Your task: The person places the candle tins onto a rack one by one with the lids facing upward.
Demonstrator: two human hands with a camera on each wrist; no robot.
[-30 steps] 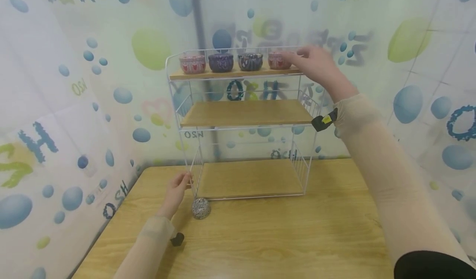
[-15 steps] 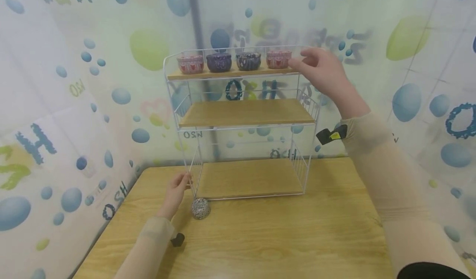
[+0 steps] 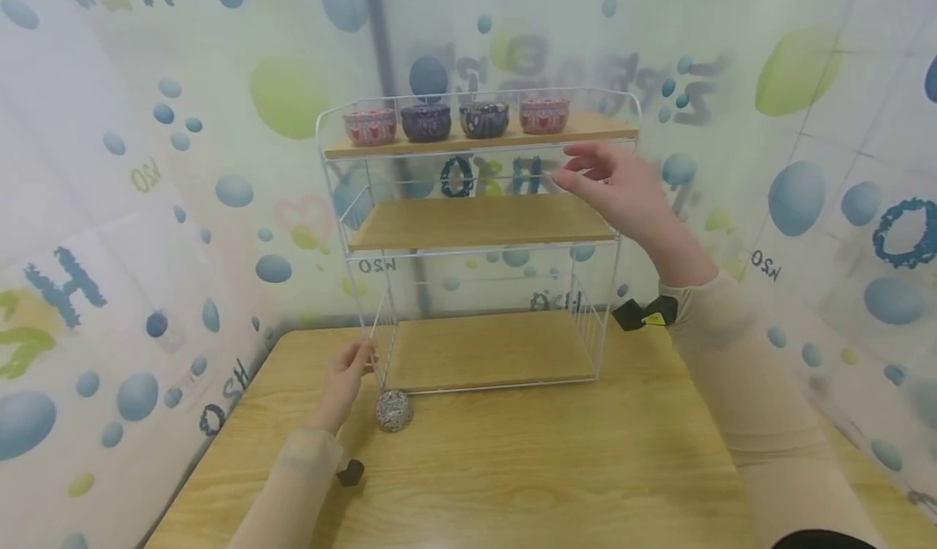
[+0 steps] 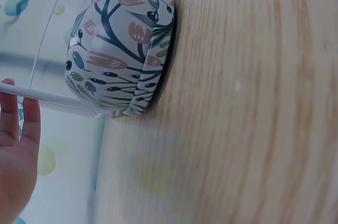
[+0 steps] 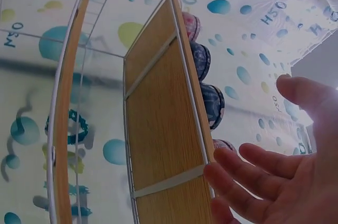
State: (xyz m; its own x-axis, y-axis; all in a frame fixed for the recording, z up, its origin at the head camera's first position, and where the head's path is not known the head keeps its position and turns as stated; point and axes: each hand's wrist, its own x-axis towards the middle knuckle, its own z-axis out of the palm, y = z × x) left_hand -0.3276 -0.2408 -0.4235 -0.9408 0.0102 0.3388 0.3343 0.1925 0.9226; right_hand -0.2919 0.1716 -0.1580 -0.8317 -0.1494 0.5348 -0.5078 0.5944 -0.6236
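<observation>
My left hand (image 3: pixel 350 374) holds the left front post of a white wire shelf rack (image 3: pixel 468 250); the fingers (image 4: pixel 30 123) show behind the post in the left wrist view. My right hand (image 3: pixel 618 191) hovers at the rack's right, below the top shelf, fingers bent slightly and holding nothing. Along the top shelf stand a pink bowl (image 3: pixel 371 127), a purple bowl (image 3: pixel 426 124), a dark blue bowl (image 3: pixel 485 120) and another pink bowl (image 3: pixel 544 116). A rounded bowl with flowers and leaves (image 4: pixel 119 44) sits rim down on the table by the rack's left front foot.
The rack's middle shelf (image 3: pixel 483 220) and bottom shelf (image 3: pixel 490 350) are wooden boards with wire side rails. A wooden table (image 3: pixel 527 468) carries the rack. A curtain (image 3: pixel 293 93) printed with blue and green dots hangs close behind and at the sides.
My right hand has come away from the right-hand pink bowl and moved down in front of the rack; that bowl stays on the top shelf. My left hand keeps its place.
</observation>
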